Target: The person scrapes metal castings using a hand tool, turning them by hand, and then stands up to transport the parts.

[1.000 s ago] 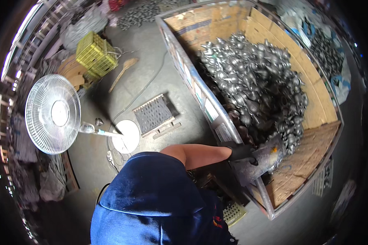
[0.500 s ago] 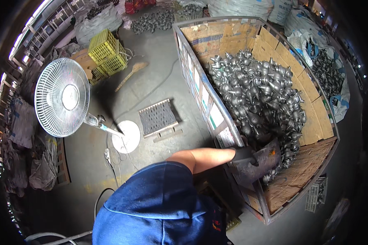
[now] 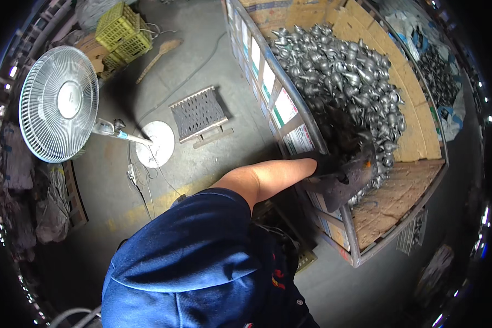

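Observation:
My left arm, in a short blue sleeve, stretches right to the side of a large metal-framed bin [image 3: 444,123] lined with cardboard. The left hand [image 3: 324,165] wears a dark glove and sits at the bin's near left rim, beside a dark, rust-marked metal plate [image 3: 341,188]. Shadow swallows its fingers, so whether they grip the plate or rest by it cannot be told. Past the hand, many small grey metal parts [image 3: 347,71], rounded with thin stems, lie heaped in the bin. My right hand is not in view.
On the left stands a white pedestal fan [image 3: 60,104] on a round base [image 3: 156,145]. A low stool with a dark mesh top [image 3: 199,115] is on the floor, with cables [image 3: 197,79] nearby. Yellow crates [image 3: 123,33] are stacked behind. Sacks of parts [image 3: 437,76] lie beyond the bin.
The whole view has shifted, so the bin, fan and stool appear higher up. My gloved hand stays by the plate at the bin's rim and looks darker now.

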Action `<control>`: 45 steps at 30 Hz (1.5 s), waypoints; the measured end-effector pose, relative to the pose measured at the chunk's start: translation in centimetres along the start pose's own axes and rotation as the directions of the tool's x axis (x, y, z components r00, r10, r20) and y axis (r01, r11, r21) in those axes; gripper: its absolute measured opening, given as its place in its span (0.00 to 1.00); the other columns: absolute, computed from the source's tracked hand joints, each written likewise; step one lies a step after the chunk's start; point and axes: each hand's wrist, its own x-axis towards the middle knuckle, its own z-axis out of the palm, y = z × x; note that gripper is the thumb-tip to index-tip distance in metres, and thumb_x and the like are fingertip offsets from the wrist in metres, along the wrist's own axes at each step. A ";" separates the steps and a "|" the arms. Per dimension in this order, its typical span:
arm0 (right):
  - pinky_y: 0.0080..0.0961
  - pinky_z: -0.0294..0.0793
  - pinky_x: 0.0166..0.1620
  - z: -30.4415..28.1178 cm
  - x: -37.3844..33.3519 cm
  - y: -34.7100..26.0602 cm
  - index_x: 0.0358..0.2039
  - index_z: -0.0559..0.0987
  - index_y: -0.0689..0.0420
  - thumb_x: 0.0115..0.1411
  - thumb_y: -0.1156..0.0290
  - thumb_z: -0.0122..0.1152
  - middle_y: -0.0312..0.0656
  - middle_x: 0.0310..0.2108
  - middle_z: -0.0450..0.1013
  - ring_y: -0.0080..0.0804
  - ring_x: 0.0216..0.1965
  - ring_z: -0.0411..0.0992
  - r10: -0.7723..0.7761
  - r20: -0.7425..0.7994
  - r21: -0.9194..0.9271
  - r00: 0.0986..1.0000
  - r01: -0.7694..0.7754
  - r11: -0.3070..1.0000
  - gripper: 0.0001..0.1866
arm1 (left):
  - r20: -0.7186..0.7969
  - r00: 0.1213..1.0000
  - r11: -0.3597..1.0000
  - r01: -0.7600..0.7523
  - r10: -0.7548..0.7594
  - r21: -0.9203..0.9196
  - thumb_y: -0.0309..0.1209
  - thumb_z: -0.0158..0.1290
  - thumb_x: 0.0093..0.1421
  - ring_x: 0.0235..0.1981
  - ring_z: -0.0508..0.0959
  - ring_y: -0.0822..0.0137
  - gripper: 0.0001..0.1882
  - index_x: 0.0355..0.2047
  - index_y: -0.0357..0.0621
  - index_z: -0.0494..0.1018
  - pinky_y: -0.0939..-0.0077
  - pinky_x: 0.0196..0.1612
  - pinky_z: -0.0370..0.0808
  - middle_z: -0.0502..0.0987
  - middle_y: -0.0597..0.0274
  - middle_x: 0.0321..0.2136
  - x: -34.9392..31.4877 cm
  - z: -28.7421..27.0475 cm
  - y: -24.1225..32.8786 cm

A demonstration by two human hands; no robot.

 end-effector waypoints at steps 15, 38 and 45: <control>0.23 0.75 0.33 6.4 -10.4 7.5 0.44 0.80 0.61 0.59 0.68 0.54 0.39 0.31 0.79 0.25 0.28 0.76 0.170 -0.678 0.356 0.715 0.118 0.927 0.16 | 0.463 0.854 0.729 0.157 0.239 -0.667 0.26 0.61 0.57 0.38 0.79 0.70 0.17 0.46 0.38 0.75 0.73 0.43 0.77 0.80 0.63 0.39 2.4 5.1 6.4; 0.20 0.72 0.32 14.1 -10.2 12.9 0.45 0.80 0.59 0.64 0.61 0.56 0.39 0.36 0.79 0.22 0.25 0.72 0.353 -0.768 0.589 0.534 0.375 0.716 0.17 | 0.486 0.844 0.841 -0.423 0.228 0.339 0.42 0.64 0.53 0.32 0.78 0.66 0.21 0.40 0.39 0.79 0.70 0.39 0.73 0.81 0.57 0.32 12.5 18.9 8.8; 0.19 0.71 0.32 14.1 -10.5 12.1 0.44 0.81 0.59 0.63 0.61 0.56 0.38 0.34 0.79 0.22 0.25 0.73 0.358 -0.761 0.600 0.541 0.376 0.706 0.17 | 0.289 0.622 0.399 -0.726 0.727 0.561 0.38 0.56 0.54 0.47 0.73 0.52 0.19 0.45 0.48 0.69 0.59 0.45 0.73 0.74 0.53 0.43 5.7 19.1 12.8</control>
